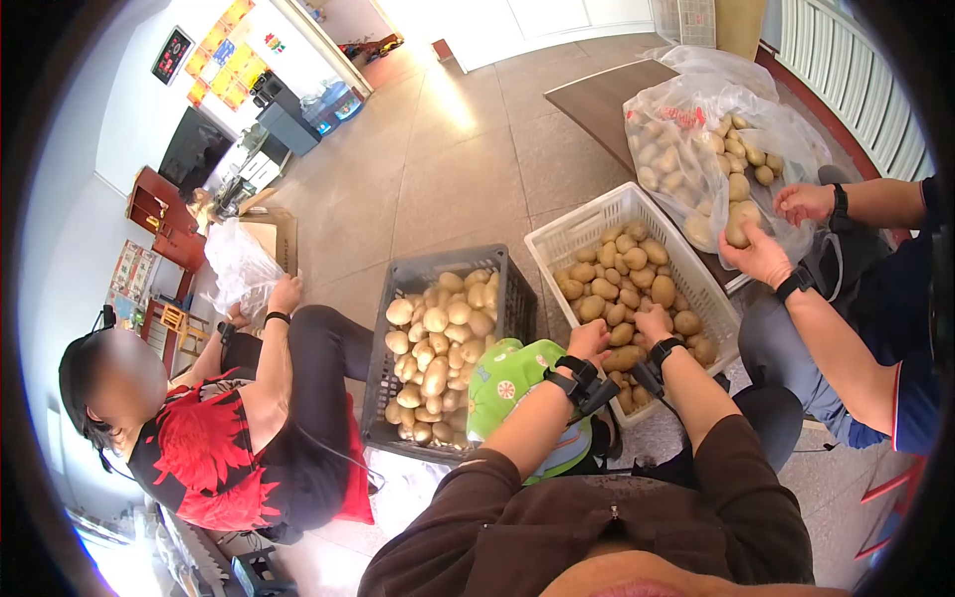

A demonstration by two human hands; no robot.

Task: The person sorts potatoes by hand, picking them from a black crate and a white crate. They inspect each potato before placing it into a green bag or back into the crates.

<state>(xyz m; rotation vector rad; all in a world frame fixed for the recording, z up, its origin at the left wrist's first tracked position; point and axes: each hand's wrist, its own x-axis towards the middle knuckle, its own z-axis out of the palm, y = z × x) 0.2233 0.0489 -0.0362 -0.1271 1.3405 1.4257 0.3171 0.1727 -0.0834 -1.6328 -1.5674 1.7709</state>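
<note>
A white crate (718,308) of potatoes stands in front of me. Over its near part is my left hand (589,340), fingers curled inward beside a long potato (624,359). My right hand (654,324) is to the right, low over the potatoes, its fingers also bent. What either hand holds is hidden. Left of the white crate is a black crate (517,296) full of potatoes. A green patterned cloth (507,383) lies between the crates and my left forearm.
On the right, a co-worker's hand (759,254) holds a potato (742,223) by a clear plastic bag (647,109) of potatoes; their other hand (804,203) is near. At left, another person (209,438) sits handling a white plastic bag (239,261) beside a cardboard box (286,239).
</note>
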